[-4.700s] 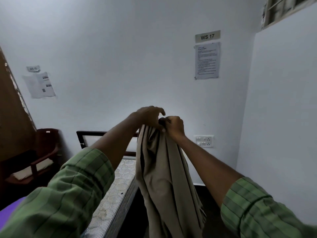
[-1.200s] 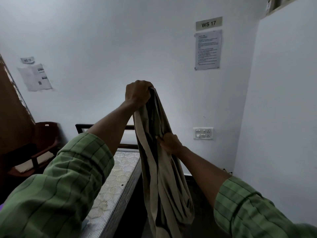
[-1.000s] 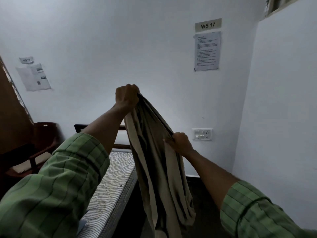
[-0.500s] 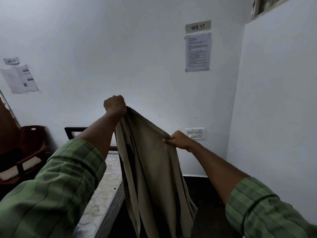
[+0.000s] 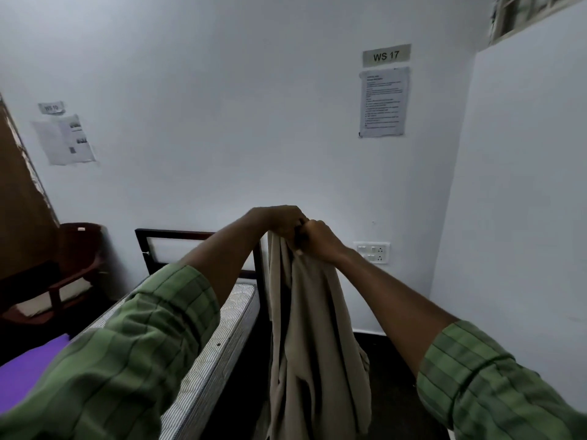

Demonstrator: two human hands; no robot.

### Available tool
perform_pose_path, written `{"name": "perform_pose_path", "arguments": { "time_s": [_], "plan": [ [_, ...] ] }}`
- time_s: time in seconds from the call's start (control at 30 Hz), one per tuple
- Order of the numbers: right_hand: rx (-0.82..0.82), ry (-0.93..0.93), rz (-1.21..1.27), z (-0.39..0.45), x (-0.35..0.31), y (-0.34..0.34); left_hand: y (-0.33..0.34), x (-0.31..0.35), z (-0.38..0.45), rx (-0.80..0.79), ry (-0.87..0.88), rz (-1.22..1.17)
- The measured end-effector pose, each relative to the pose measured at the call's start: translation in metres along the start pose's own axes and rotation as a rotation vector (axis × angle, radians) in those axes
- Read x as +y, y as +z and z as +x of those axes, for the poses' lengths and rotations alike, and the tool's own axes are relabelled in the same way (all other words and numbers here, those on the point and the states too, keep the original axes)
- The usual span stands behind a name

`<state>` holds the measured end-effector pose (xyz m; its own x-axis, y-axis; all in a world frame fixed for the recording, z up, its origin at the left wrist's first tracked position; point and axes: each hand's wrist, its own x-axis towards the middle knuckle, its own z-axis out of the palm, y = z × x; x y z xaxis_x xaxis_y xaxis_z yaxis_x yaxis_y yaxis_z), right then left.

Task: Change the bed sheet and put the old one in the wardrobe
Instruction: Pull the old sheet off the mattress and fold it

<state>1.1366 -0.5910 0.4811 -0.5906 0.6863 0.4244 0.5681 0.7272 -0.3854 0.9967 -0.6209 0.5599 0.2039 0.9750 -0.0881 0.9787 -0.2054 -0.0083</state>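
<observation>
Both hands meet at chest height out in front, and each grip is clamped on the top edge of the beige bed sheet (image 5: 313,328). The left hand (image 5: 281,221) curls its fingers over the bunched fabric from the left, and the right hand (image 5: 317,239) pinches the same edge from the right, knuckles touching the left hand's. The sheet hangs straight down from the two grips in long folds (its lower end runs out of view at the bottom of the frame). Green checked sleeves (image 5: 133,350) are rolled above both forearms.

Below and to the left of the grips lies the bed, its striped mattress (image 5: 222,341) bare along the near edge; a purple cloth (image 5: 28,369) covers the part lower left. The dark headboard frame (image 5: 178,239) stands behind the left forearm, just beside the hanging sheet.

Further left of the grips sits a dark red chair (image 5: 70,268) with a pale cushion on its seat, and beyond it a brown panel (a door or wardrobe side, I cannot tell which). To the right of the grips, a white switch plate (image 5: 371,252) is set in the wall. Above and to the right hang a sign reading WS 17 (image 5: 386,55) and a printed notice (image 5: 383,102) under it. Up to the left are a smaller label and a paper sheet (image 5: 65,139). The floor (image 5: 390,369) below the sheet is dark.
</observation>
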Motion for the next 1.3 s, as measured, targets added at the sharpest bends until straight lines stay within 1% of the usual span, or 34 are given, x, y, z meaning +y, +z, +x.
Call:
{"name": "perform_pose_path", "arguments": {
  "time_s": [0.1,0.2,0.27,0.33,0.4,0.47,0.57,0.6,0.63,0.67,0.73,0.87,0.9,0.93,0.97,1.0,1.07,1.13,1.17,1.2,1.23,1.27,1.3],
  "plan": [
    [-0.013,-0.032,0.020,-0.003,-0.003,-0.001,-0.006,0.005,-0.006,-0.015,-0.054,0.058],
    [-0.030,-0.046,0.145,-0.007,-0.006,-0.005,-0.008,0.006,-0.009,-0.011,-0.100,0.168],
    [0.010,0.005,0.295,-0.008,-0.001,-0.005,-0.009,0.005,-0.010,0.030,-0.123,0.197],
    [0.076,0.078,0.482,-0.011,0.005,-0.006,-0.010,0.005,-0.012,0.119,-0.099,0.253],
    [0.098,0.110,0.651,-0.018,0.004,-0.005,-0.012,0.007,-0.015,0.210,-0.041,0.363],
    [0.104,0.123,0.816,-0.027,-0.002,-0.002,-0.013,0.008,-0.018,0.265,-0.012,0.468],
    [0.208,0.219,0.997,-0.035,-0.006,0.003,-0.017,0.010,-0.019,0.314,-0.006,0.594],
    [0.252,0.249,0.989,-0.037,-0.003,0.006,-0.019,0.008,-0.020,0.330,-0.024,0.614],
    [0.264,0.256,0.923,-0.039,0.001,0.009,-0.022,0.005,-0.022,0.356,-0.051,0.605],
    [0.229,0.232,0.819,-0.042,0.007,0.015,-0.025,0.001,-0.025,0.382,-0.080,0.572],
    [0.058,0.232,0.637,-0.046,0.018,0.031,-0.030,-0.007,-0.027,0.428,-0.125,0.524],
    [-0.384,0.186,0.173,-0.062,0.031,0.049,-0.046,-0.019,-0.031,0.519,-0.245,0.526],
    [-0.464,0.185,0.097,-0.070,0.035,0.051,-0.050,-0.023,-0.033,0.537,-0.284,0.518],
    [-0.504,0.209,0.053,-0.076,0.043,0.054,-0.053,-0.028,-0.036,0.549,-0.322,0.512],
    [-0.497,0.238,0.013,-0.082,0.051,0.055,-0.055,-0.032,-0.039,0.549,-0.355,0.509],
    [-0.446,0.265,-0.018,-0.087,0.056,0.051,-0.054,-0.038,-0.042,0.540,-0.386,0.509],
    [-0.206,0.297,-0.044,-0.084,0.065,0.044,-0.047,-0.051,-0.051,0.495,-0.453,0.491],
    [0.069,0.356,0.125,-0.071,0.061,0.032,-0.037,-0.065,-0.055,0.404,-0.478,0.436],
    [0.172,0.375,0.221,-0.062,0.063,0.027,-0.031,-0.068,-0.054,0.328,-0.450,0.376],
    [0.227,0.372,0.290,-0.054,0.064,0.022,-0.026,-0.068,-0.049,0.230,-0.388,0.308],
    [0.244,0.355,0.323,-0.047,0.064,0.017,-0.020,-0.064,-0.042,0.141,-0.313,0.247],
    [0.237,0.321,0.327,-0.040,0.062,0.012,-0.013,-0.056,-0.034,0.089,-0.244,0.193],
    [0.219,0.272,0.321,-0.036,0.056,0.006,-0.006,-0.045,-0.027,0.082,-0.194,0.140]
  ]
}}
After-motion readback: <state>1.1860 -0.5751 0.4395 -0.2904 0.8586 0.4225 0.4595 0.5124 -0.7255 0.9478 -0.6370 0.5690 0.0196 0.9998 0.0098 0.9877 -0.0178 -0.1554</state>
